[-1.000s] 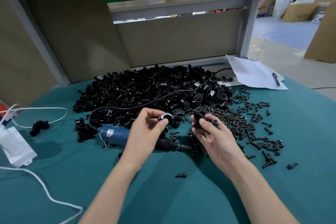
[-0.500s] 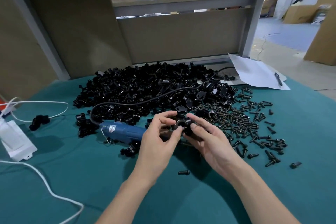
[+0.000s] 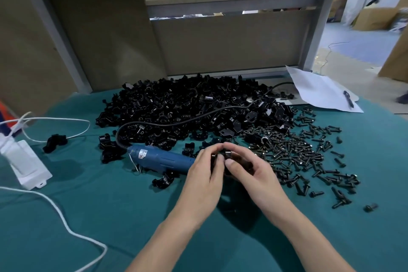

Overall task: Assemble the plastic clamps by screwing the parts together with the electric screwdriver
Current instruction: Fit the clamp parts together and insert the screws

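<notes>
Surface: teal counter (image 3: pixel 110 216), clamp parts (image 3: pixel 187 108) heaped toward its back edge.
Held: clamp (image 3: pixel 227 153) over the counter's middle, pinched between left hand (image 3: pixel 205 179) and right hand (image 3: pixel 254 174), likely to seat its halves.
Tool: electric screwdriver (image 3: pixel 159 159) lying just left, within reach.
Fasteners: screws (image 3: pixel 304 154) spread toward the right edge.

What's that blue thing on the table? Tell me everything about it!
It is the electric screwdriver, a blue tube-shaped tool, plastic by its look, with a white label near its back end. It lies on its side on the teal table cover, front toward the right. A black cord leaves its back end, curls up and runs over the pile of black clamp parts. The left hand hides its front end. Neither it nor the right hand holds it; both pinch a small clamp piece.
</notes>
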`<state>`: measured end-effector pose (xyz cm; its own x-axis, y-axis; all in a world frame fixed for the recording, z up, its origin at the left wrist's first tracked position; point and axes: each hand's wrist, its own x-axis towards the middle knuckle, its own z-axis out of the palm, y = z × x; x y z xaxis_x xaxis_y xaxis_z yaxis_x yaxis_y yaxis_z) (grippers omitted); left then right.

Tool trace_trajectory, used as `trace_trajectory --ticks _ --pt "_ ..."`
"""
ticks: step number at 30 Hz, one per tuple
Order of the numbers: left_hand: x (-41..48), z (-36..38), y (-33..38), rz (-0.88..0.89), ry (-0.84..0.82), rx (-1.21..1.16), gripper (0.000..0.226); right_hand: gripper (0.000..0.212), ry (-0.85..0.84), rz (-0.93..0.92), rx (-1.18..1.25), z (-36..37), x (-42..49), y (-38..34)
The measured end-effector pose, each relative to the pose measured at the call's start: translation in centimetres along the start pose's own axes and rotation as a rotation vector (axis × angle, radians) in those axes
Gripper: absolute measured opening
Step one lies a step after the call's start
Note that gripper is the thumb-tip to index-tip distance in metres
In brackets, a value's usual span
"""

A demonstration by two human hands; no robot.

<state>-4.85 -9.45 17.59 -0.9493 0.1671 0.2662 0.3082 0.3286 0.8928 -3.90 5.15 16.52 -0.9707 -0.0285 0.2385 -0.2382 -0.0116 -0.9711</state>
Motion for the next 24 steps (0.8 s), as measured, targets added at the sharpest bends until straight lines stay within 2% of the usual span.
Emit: trace_trajectory --ticks 3,5,9,12,16,20,24 --pt "0.2 0.0 -0.4 -0.151 -0.137 -0.091 0.054 0.034 -0.006 0.000 -0.028 -0.1 0.0 -0.1" --pt "0.3 0.0 -0.5 -0.162 -0.204 -0.173 0.065 0.032 0.019 0.004 -0.001 -0.3 0.1 0.1" --pt "0.4 0.3 -0.9 -0.070 -0.161 -0.126 0.056 0.031 0.077 -0.009 0.047 -0.6 0.3 0.1" --pt "0.3 0.2 -1.2 -0.006 -0.159 0.010 0.057 0.030 0.085 -0.026 -0.002 -0.9 0.3 0.0" --pt "0.0 0.1 -1.3 0.045 -0.168 0.070 0.061 0.029 0.080 -0.039 0.002 -0.9 0.3 -0.1" --pt "0.1 0.1 -1.4 0.014 -0.168 -0.009 0.065 0.029 0.105 -0.043 0.047 -0.9 0.3 -0.2" --pt "0.4 0.2 -1.4 0.003 -0.125 -0.126 0.043 0.027 0.116 -0.021 0.122 -0.9 0.4 0.1"
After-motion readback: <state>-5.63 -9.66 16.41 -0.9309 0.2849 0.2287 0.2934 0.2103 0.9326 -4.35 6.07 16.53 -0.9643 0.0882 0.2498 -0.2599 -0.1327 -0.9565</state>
